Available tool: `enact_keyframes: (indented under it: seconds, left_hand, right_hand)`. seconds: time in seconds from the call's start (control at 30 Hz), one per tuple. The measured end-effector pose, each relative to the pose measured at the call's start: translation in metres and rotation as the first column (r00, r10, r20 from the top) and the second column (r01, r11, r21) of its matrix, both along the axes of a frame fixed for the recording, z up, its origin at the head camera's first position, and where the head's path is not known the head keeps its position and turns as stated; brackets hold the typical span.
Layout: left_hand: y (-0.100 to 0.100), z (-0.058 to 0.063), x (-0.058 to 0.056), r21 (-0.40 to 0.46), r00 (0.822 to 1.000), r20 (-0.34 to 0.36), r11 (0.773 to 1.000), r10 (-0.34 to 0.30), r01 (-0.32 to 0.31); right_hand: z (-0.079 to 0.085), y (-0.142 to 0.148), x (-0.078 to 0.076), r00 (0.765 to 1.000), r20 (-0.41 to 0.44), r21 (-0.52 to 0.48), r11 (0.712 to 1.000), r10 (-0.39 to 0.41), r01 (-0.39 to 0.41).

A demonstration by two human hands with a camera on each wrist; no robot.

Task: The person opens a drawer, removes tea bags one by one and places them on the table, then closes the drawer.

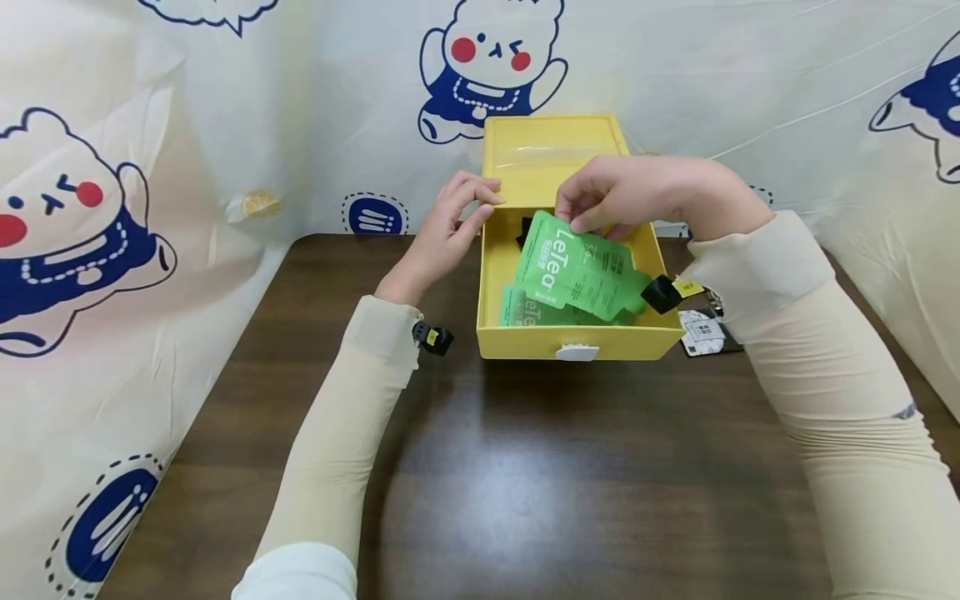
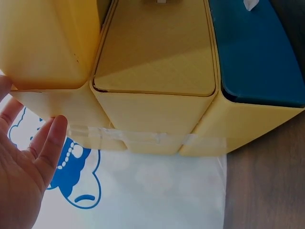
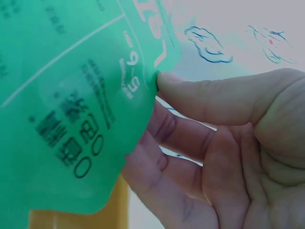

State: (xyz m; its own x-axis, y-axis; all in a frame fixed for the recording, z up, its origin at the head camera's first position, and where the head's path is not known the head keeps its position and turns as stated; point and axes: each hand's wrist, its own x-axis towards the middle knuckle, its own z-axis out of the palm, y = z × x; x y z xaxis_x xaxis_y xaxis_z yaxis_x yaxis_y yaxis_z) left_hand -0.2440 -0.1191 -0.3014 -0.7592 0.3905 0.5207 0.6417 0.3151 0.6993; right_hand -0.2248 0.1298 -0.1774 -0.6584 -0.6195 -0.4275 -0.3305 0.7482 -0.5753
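Observation:
A yellow drawer (image 1: 491,275) with a white handle is pulled out of a yellow cabinet (image 1: 555,137). Over the drawer, my right hand (image 1: 637,196) pinches a green printed LeTea card (image 1: 551,258) between thumb and fingers at its upper edge. In the right wrist view the thumb (image 3: 209,98) presses on the face of that card (image 3: 62,105). More green LeTea cards (image 1: 525,310) lie in the drawer below, partly covered. My left hand (image 1: 453,221) rests its fingertips on the cabinet's left edge, fingers extended, holding nothing.
The left wrist view shows the cabinet's side-by-side sections (image 2: 155,114), one with a blue face (image 2: 262,52), joined by clear tape. A dark item (image 1: 525,227) lies at the drawer's back left. A black-and-white packet (image 1: 705,331) lies on the dark wooden table (image 1: 600,467) right of the drawer.

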Motion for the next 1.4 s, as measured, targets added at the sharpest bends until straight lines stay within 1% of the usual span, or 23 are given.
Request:
enact_keyframes:
  seconds: [0.07,0.2,0.3,0.43,0.53,0.7,0.83,0.9,0.97,1.13,1.27,1.37,1.4]
  left_hand:
    - [-0.002,-0.002,0.002,0.005,1.000,0.005,1.000,0.004,-0.004]
    - [-0.006,-0.008,0.005,0.018,1.000,0.010,1.000,0.011,-0.011]
    - [-0.009,-0.012,0.007,0.027,0.999,0.033,0.999,0.016,-0.017]
    - [-0.012,-0.013,0.010,0.023,0.998,0.065,0.999,0.026,-0.028]
    - [-0.013,-0.013,0.012,0.010,0.997,0.070,0.999,0.034,-0.035]
    - [-0.014,-0.012,0.012,0.008,0.997,0.064,0.999,0.038,-0.038]
    - [-0.014,-0.010,0.011,0.008,0.998,0.055,0.999,0.032,-0.032]
    - [-0.013,-0.008,0.011,0.003,0.998,0.053,0.999,0.032,-0.032]
    - [-0.013,-0.006,0.010,0.000,0.998,0.054,1.000,0.031,-0.031]
    - [-0.012,-0.002,0.009,0.002,0.999,0.030,1.000,0.030,-0.030]
    - [-0.009,0.000,0.007,0.000,0.999,0.022,1.000,0.027,-0.027]
    - [-0.007,0.000,0.006,0.005,1.000,0.017,1.000,0.025,-0.025]
    - [-0.007,0.000,0.006,0.003,1.000,0.015,1.000,0.026,-0.026]
  right_hand:
    - [0.003,0.003,0.000,1.000,-0.013,-0.021,1.000,-0.021,0.021]
    - [0.008,0.011,-0.002,0.998,-0.012,-0.064,0.996,-0.057,0.056]
    - [0.010,0.018,-0.005,0.997,-0.005,-0.097,0.992,-0.078,0.077]
    - [0.012,0.028,-0.010,0.991,-0.025,-0.147,0.981,-0.130,0.125]
    - [0.015,0.038,-0.012,0.983,-0.050,-0.177,0.971,-0.174,0.162]
    - [0.017,0.066,-0.018,0.970,-0.078,-0.236,0.950,-0.230,0.206]
    - [0.013,0.101,-0.025,0.957,-0.058,-0.286,0.923,-0.286,0.258]
    - [0.008,0.119,-0.027,0.948,-0.040,-0.301,0.909,-0.315,0.289]
    - [0.001,0.135,-0.029,0.941,-0.031,-0.300,0.901,-0.338,0.313]
    - [-0.022,0.169,-0.031,0.908,0.023,-0.292,0.865,-0.419,0.407]
    - [-0.045,0.196,-0.029,0.882,0.119,-0.331,0.820,-0.455,0.468]
    - [-0.065,0.214,-0.027,0.866,0.205,-0.363,0.786,-0.456,0.500]
    - [-0.071,0.219,-0.025,0.861,0.225,-0.367,0.779,-0.455,0.508]
